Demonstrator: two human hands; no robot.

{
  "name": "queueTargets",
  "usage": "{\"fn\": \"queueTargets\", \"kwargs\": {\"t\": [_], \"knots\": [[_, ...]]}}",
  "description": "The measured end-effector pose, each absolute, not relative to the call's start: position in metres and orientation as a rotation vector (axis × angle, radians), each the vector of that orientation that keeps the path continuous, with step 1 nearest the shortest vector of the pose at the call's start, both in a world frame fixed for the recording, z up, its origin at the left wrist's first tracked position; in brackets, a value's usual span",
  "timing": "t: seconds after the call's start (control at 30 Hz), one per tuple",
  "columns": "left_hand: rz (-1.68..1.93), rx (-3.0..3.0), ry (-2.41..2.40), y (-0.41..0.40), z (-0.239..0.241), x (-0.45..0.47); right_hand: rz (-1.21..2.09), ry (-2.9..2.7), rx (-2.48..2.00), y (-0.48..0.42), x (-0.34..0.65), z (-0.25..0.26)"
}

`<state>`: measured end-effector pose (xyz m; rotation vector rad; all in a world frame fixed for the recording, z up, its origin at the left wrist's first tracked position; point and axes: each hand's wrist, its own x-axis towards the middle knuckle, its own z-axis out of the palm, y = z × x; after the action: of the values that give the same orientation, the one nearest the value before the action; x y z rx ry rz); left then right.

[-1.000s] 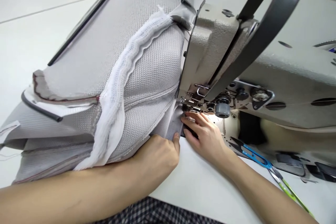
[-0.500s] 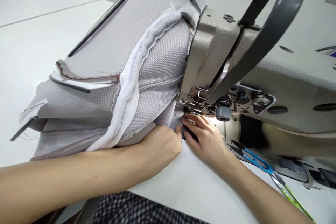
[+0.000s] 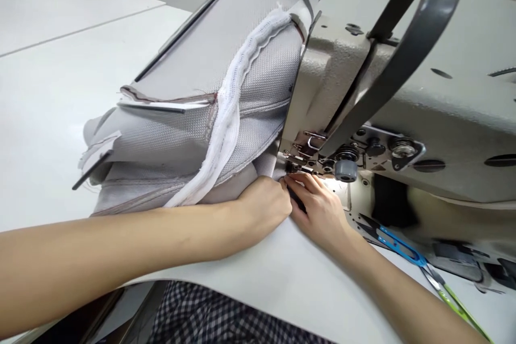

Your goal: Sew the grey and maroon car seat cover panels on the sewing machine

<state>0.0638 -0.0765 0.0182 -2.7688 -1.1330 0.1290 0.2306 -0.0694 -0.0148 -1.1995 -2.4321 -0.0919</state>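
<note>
Head view. Grey fabric cover (image 3: 169, 134): one, mesh texture, bunched in folds; lies left of centre on the white surface (image 3: 250, 274), its right end running in against the sewing machine (image 3: 443, 123). White strip (image 3: 229, 110): one, wavy, crosses the cover from far right to near left. Short black rod (image 3: 92, 169): juts from the cover's left end. Left hand (image 3: 264, 204): curled closed on the cover's near edge; fingertips hidden. Right hand (image 3: 322, 212): just right of it, fingers extended, thumb apart, fingertips at the cover's edge just beside the needle area; exact contact cannot be told. Machine fittings: dark looped bar (image 3: 403, 72) and grey knob (image 3: 345, 170), facing the person. Blue snips (image 3: 421, 261): right of the right hand, blades pointing far left. Green-handled tool (image 3: 467, 314): nearer, its silver end at the snips' handle. Checked cloth (image 3: 209, 312): near side, past the surface's edge.
</note>
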Motion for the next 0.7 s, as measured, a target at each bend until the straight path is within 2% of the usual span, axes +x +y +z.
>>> {"fn": "queueTargets", "kwargs": {"t": [0.13,0.37,0.7], "knots": [[0.353,-2.662,-1.092,-0.084,0.026,0.066,-0.109,-2.408,-1.272,-0.066,0.230,-0.016],[0.092,-2.524,-0.974,-0.104,0.008,0.047,-0.004,-2.406,-1.200,-0.068,0.229,-0.006],[0.043,-2.501,-0.874,-0.076,0.016,0.044,-0.011,-2.397,-1.296,-0.069,0.225,-0.007]]}}
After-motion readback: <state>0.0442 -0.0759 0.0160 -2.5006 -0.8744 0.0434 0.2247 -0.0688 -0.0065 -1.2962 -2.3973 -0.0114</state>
